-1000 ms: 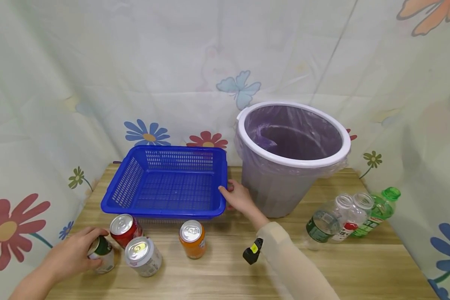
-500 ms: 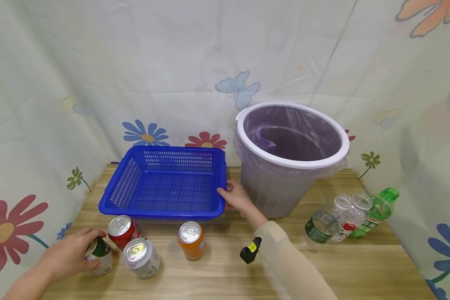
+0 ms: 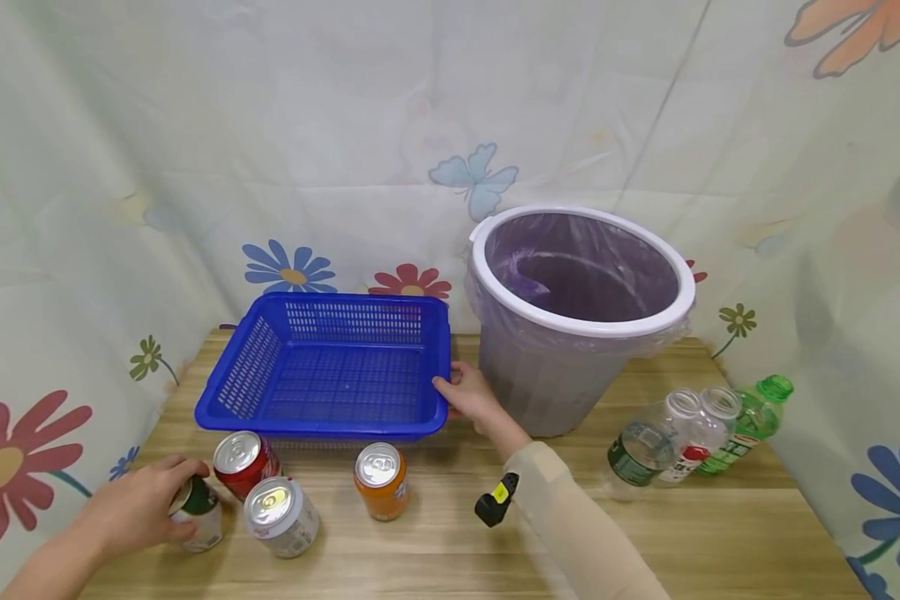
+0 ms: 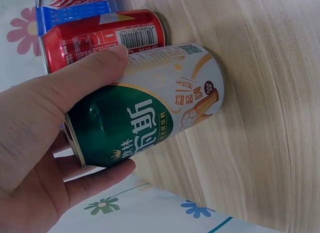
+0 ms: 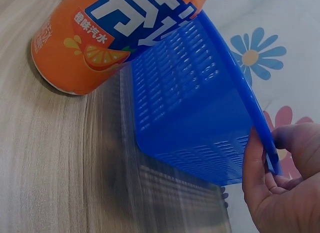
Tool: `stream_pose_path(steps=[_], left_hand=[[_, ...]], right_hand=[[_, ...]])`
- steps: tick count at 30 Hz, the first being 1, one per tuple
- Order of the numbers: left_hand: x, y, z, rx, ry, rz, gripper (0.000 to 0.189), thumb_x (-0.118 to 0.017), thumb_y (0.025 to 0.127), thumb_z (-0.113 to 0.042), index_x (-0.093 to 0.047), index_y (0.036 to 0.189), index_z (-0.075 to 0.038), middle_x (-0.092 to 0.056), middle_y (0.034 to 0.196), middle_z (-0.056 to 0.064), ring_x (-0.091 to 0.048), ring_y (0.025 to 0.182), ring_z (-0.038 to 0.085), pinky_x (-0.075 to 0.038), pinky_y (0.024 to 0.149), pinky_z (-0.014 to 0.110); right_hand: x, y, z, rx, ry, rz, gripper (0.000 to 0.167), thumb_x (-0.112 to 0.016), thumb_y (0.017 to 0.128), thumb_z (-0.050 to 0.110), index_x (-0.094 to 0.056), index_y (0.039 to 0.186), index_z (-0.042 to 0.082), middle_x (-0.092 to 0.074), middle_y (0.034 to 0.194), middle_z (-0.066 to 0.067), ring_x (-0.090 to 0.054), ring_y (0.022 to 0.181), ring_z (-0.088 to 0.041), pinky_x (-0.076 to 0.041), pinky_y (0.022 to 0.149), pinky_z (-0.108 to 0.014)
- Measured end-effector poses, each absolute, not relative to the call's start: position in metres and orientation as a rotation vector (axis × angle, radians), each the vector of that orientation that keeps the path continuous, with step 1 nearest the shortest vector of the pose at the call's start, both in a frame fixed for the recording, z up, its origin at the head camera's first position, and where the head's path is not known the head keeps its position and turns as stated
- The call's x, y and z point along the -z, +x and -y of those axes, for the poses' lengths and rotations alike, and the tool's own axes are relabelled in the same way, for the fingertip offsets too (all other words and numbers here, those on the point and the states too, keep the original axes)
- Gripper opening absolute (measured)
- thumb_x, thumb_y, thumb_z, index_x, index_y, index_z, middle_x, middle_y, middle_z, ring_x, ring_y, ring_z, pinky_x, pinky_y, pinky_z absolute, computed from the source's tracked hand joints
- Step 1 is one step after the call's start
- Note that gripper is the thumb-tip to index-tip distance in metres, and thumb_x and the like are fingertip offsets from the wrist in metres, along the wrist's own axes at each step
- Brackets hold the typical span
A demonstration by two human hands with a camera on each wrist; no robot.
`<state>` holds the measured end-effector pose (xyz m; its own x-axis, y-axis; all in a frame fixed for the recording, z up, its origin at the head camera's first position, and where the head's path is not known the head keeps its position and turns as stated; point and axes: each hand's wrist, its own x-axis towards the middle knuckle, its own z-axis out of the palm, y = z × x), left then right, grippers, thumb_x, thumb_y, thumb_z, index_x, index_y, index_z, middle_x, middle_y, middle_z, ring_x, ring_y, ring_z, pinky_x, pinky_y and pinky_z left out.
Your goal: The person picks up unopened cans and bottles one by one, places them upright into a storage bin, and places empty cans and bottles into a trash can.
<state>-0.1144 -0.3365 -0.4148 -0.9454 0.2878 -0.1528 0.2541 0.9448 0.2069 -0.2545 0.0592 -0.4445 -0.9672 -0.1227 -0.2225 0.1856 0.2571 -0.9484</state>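
At the front left, my left hand [image 3: 138, 508] grips a green and white drink can [image 4: 135, 118] between thumb and fingers, around its upper part. The can stands on the table beside a red can [image 3: 243, 467]. Close by on its right is a white can [image 3: 283, 521]. My right hand [image 3: 476, 398] pinches the right rim of a blue plastic basket [image 3: 322, 427], thumb on one side and fingers on the other, as the right wrist view shows. An orange soda can [image 5: 95, 43] stands in front of the basket, apart from both hands.
A grey bin [image 3: 540, 379] with a white rim and purple liner stands right of the basket. Several bottles stand at the right: a clear one with a green label [image 3: 641, 450], another clear one, and a green bottle [image 3: 757, 425]. Floral cloth [image 3: 345, 167] surrounds the wooden table.
The whole head view has shifted slightly, so everything appears a little further left. Both hands keep their holds on the can and the basket rim.
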Motion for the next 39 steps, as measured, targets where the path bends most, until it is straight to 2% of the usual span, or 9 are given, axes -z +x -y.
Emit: stream_pose_path(steps=[5,15,31,39], left_hand=[[0.4142,-0.1164,0.3368,-0.283,0.38,-2.882,0.061,-0.085,0.055,-0.035,-0.061,0.105,-0.011,-0.061,0.1,0.007,-0.059,0.08,0.019,-0.054,0.063,0.042],[0.4143,-0.1161,0.3377,-0.282,0.426,-2.896,0.056,-0.084,0.056,-0.034,-0.06,0.102,-0.015,-0.059,0.098,0.005,-0.056,0.076,0.016,-0.053,0.059,0.036],[0.4166,-0.1189,0.3388,-0.279,0.501,-2.886,0.054,-0.085,0.055,-0.032,-0.059,0.101,-0.016,-0.058,0.099,0.004,-0.057,0.079,0.016,-0.054,0.062,0.037],[0.415,-0.1181,0.341,-0.233,0.568,-2.906,0.053,-0.084,0.056,-0.034,-0.059,0.1,-0.019,-0.057,0.097,0.001,-0.056,0.077,0.013,-0.053,0.061,0.033]], right_hand=[[0.4452,-0.2542,-0.059,1.786,0.073,-2.266,0.04,-0.056,0.089,0.014,-0.045,0.122,-0.006,-0.063,0.095,-0.019,-0.061,0.06,-0.013,-0.055,0.052,-0.031],[0.4469,-0.2553,-0.0575,1.83,0.103,-2.207,0.031,-0.054,0.086,0.013,-0.048,0.111,-0.005,-0.062,0.086,-0.012,-0.058,0.058,-0.011,-0.053,0.051,-0.029],[0.4491,-0.2575,-0.0579,1.814,0.126,-2.215,0.03,-0.053,0.085,0.014,-0.05,0.108,-0.004,-0.06,0.081,-0.008,-0.056,0.057,-0.009,-0.051,0.05,-0.026],[0.4494,-0.2569,-0.0566,1.797,0.12,-2.218,0.031,-0.053,0.084,0.015,-0.05,0.108,-0.005,-0.062,0.088,-0.015,-0.055,0.057,-0.01,-0.051,0.05,-0.028]])
